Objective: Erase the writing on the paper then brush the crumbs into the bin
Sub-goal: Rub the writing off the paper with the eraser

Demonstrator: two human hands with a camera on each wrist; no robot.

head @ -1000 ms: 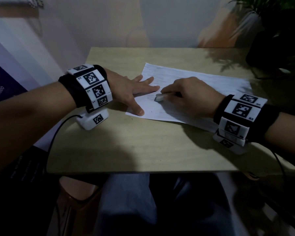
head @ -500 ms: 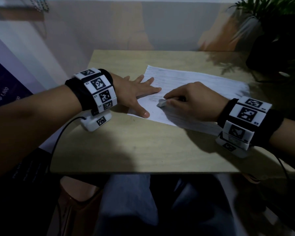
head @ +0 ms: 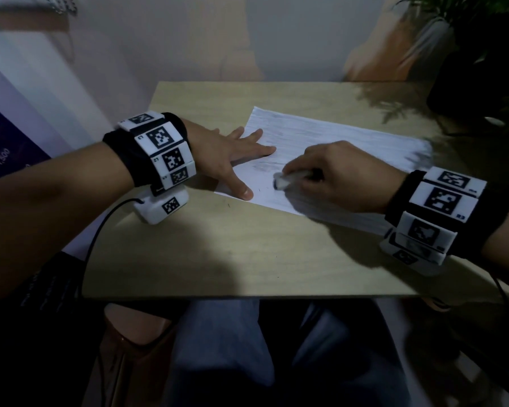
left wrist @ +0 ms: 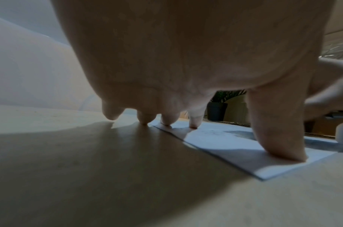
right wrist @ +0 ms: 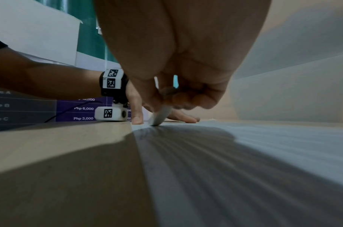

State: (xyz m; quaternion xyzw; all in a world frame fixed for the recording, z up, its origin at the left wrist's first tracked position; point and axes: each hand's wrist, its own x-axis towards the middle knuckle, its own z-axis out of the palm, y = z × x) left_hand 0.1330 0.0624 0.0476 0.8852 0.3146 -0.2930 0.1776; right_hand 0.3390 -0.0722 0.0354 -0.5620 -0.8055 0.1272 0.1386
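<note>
Rubbing white eraser, flat lined paper, perhaps.

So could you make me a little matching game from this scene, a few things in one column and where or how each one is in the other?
Things:
1. left hand
2. right hand
3. eraser
4. potted plant

States:
A. tip pressed on the paper, pinched by fingers
B. stands at the table's far right corner
C. spread flat, pinning the paper's left edge
D. curled, gripping the eraser

Pairs: 1-C, 2-D, 3-A, 4-B
</note>
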